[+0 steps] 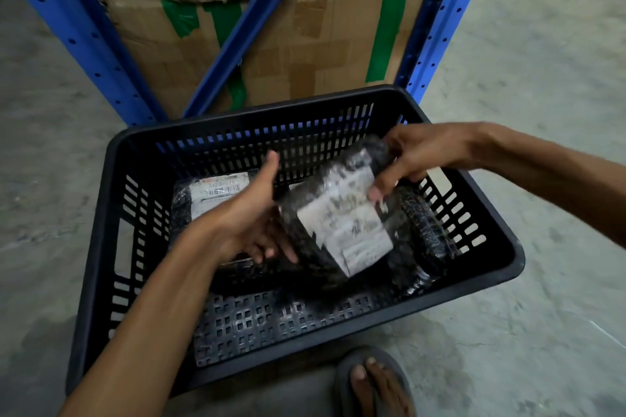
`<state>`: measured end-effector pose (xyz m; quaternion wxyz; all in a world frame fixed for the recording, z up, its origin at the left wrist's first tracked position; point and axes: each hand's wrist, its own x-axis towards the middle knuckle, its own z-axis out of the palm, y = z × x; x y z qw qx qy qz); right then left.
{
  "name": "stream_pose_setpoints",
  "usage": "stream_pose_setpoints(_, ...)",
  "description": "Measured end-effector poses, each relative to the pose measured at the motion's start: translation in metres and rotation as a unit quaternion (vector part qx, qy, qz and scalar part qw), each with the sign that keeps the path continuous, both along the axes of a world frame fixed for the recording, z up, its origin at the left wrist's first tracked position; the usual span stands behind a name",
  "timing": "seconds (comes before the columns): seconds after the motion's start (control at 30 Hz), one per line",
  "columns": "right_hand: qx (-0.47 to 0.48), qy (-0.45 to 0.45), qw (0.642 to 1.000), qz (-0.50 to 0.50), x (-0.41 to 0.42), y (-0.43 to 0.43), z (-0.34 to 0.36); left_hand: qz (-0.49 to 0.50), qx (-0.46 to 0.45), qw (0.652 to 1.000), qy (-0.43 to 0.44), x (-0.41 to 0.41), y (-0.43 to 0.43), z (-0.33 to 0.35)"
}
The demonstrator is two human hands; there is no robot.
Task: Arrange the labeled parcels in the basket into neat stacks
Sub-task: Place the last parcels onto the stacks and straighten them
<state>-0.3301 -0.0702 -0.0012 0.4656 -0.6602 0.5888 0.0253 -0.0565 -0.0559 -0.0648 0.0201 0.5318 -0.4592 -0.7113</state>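
A person crouched over a black plastic basket (pixel 101 247) grips a black-wrapped labeled parcel (pixel 342 217) at frame centre, tilted, its long axis running from upper right to lower left. The right hand (pixel 411 159) pinches the upper end, fingers closed on the wrap; the left hand (pixel 250 213), palm up, cups the lower left edge, and sits nearer the parcel with the barcode label (pixel 216 191) lying flat at centre left. Another wrapped parcel (pixel 426 227) rests toward the right wall. Both forearms reach in from the lower and right edges.
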Motion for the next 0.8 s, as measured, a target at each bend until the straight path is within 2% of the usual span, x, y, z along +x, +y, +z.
stream_pose_setpoints(0.1,0.027,-0.136,0.98,-0.144,-0.003,-0.012,-0.012,0.124,0.038,0.988,0.082,0.009,-0.005,0.005)
stream_pose_setpoints(0.2,0.13,-0.241,0.914,-0.298,0.014,-0.023,-0.046,0.242,0.026,0.957,0.157,-0.011,-0.006,-0.003)
stream_pose_setpoints(0.23,0.151,-0.249,0.9,-0.325,0.019,-0.026,-0.057,0.274,0.011,0.951,0.145,-0.021,-0.009,-0.008)
stream_pose_setpoints(0.3,0.161,-0.241,0.886,-0.362,0.027,-0.032,-0.075,0.298,-0.04,0.952,0.052,-0.037,-0.014,-0.02)
stream_pose_setpoints(0.37,0.133,-0.212,0.887,-0.389,0.032,-0.034,-0.091,0.286,-0.068,0.956,-0.013,-0.048,-0.016,-0.031)
stream_pose_setpoints(0.47,0.086,-0.188,0.889,-0.409,0.035,-0.034,-0.112,0.267,-0.086,0.958,-0.053,-0.065,-0.015,-0.048)
stream_pose_setpoints(0.63,0.058,-0.168,0.911,-0.373,0.033,-0.039,-0.132,0.247,-0.1,0.958,-0.109,-0.081,-0.015,-0.074)
stream_pose_setpoints(0.7,0.052,-0.177,0.917,-0.355,0.03,-0.043,-0.141,0.245,-0.087,0.959,-0.113,-0.082,-0.012,-0.08)
stream_pose_setpoints(0.8,0.069,-0.206,0.905,-0.365,0.032,-0.049,-0.16,0.252,-0.112,0.949,-0.153,-0.079,-0.011,-0.09)
